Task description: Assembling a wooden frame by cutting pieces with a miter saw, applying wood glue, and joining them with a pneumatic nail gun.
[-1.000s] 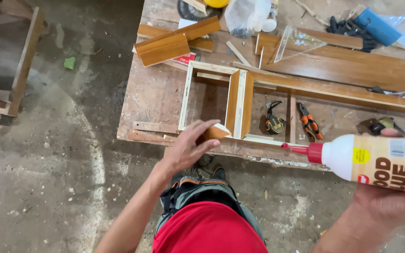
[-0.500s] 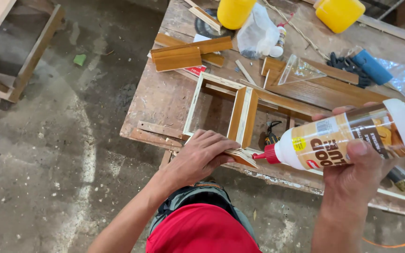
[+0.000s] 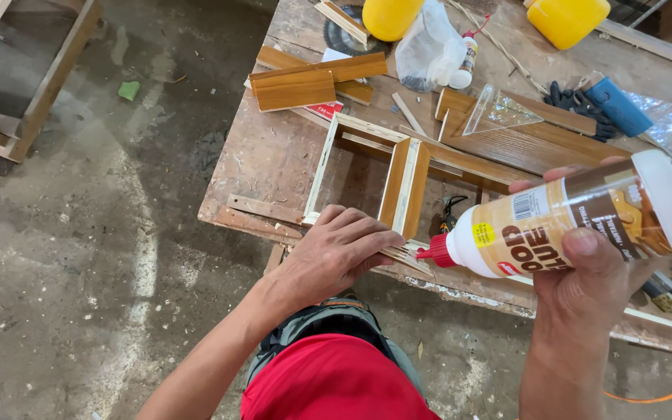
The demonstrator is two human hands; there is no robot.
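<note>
Head view: your right hand [image 3: 593,272] is wrapping its fingers tight around a glue bottle [image 3: 569,222], tilting it so the red nozzle is pointing left at the near rail of a small wooden frame [image 3: 367,183]. Your left hand [image 3: 336,249] is lying flat, fingers together, pressing down on that near rail at the edge of the workbench [image 3: 266,155]. Beyond the frame, wood offcuts [image 3: 293,87] and a yellow container [image 3: 390,15] are sitting well apart.

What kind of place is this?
Most likely a woodworking shop: a scarred wooden workbench holds a half-built wooden frame, offcuts, and pliers, and the right hand tips a glue bottle.
</note>
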